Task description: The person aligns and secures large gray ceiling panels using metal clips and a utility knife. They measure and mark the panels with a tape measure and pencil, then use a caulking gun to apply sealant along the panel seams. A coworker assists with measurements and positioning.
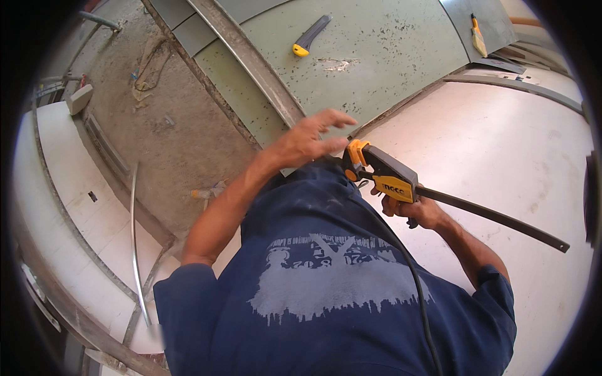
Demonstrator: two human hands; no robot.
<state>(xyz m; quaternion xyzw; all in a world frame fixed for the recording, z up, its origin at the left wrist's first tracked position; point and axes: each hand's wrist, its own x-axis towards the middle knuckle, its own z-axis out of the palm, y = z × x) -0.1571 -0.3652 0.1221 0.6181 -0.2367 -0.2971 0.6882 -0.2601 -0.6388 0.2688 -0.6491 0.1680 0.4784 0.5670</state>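
My right hand (417, 212) is wrapped round the grip of a bar clamp (396, 177), black with yellow and orange parts. The clamp's long dark bar slants down to the right, away from its jaws. With fingers spread, my left hand (307, 139) hovers by the near end of a long metal bar (256, 66); its thumb is close to the clamp's orange pad. Whether that hand touches the bar cannot be made out. The metal bar lies across a greenish board (382, 50) strewn with dark specks.
A utility knife (311, 36), black and yellow, rests on the board. Farther right is a yellow-handled brush (478, 36) on a grey sheet. White panels (489, 138) extend on the right. At left are a dusty floor (182, 131) and a curved metal strip (134, 238). A dark cord (411, 263) crosses my shirt.
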